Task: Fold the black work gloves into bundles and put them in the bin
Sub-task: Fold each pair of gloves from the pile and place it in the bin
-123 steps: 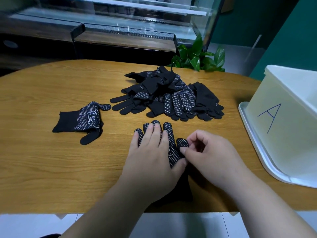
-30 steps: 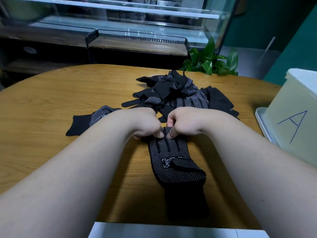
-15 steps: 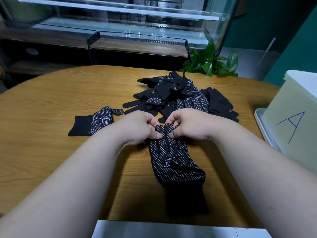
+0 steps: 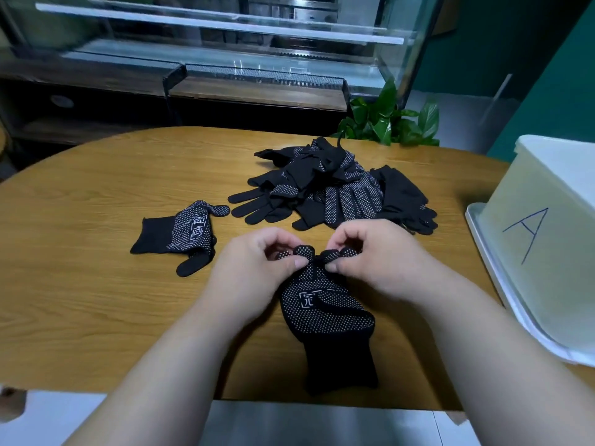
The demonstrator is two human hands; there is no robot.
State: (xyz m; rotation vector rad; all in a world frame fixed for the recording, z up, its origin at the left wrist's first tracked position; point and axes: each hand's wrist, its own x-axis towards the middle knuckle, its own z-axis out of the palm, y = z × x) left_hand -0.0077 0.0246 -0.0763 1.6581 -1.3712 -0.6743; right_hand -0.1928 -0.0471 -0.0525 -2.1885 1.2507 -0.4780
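Now the left hand [image 4: 257, 268] and right hand [image 4: 370, 255] pinch the glove [image 4: 325, 313] tips, lifted off the counter [image 4: 96, 300] since half a second ago, probably starting the roll toward the cuff. Fingers [image 4: 294, 263] are curled tight on the fabric. The glove lies at the near edge; bin [image 4: 547, 252] right, pile [image 4: 331, 191] behind.

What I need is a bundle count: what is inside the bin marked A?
Cannot tell. Of the bin, only its pale outer wall, marked A, and part of its white top show; the interior is cut off by the rim and frame edge, hiding any bundles.
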